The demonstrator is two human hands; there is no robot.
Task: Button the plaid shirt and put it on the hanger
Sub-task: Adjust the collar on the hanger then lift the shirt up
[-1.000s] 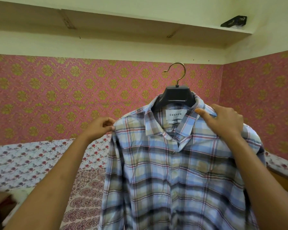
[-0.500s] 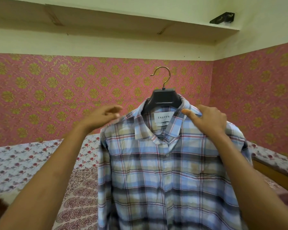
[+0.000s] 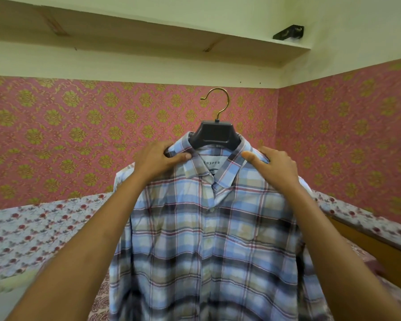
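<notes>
Head view, current frame. The left hand (image 3: 159, 158) is seen pinching the collar on its own side, with the thumb on top of the fabric and the fingers curled behind. The right hand (image 3: 276, 165) is closed over the opposite shoulder, thumb laid against the collar edge. Whether the hanger arm is gripped through the cloth cannot be told.

Change noted: a second ago the left hand was pinching the outer shoulder seam. It has since been moved inward to the collar. The right hand's hold is unchanged.

The blue, tan and maroon plaid cotton shirt (image 3: 206, 239) is draped on the dark grey plastic hanger with a brass hook (image 3: 214, 133) and is held up in the air. The hook is caught on nothing. The placket appears closed below the collar.

Judgement: the shoulder is taken as seated, and collar straightening is now in hand. The task is judged to be nearly complete.

Behind are pink wallpaper with a gold floral pattern (image 3: 67, 135) and a floral bedsheet (image 3: 33, 228).
</notes>
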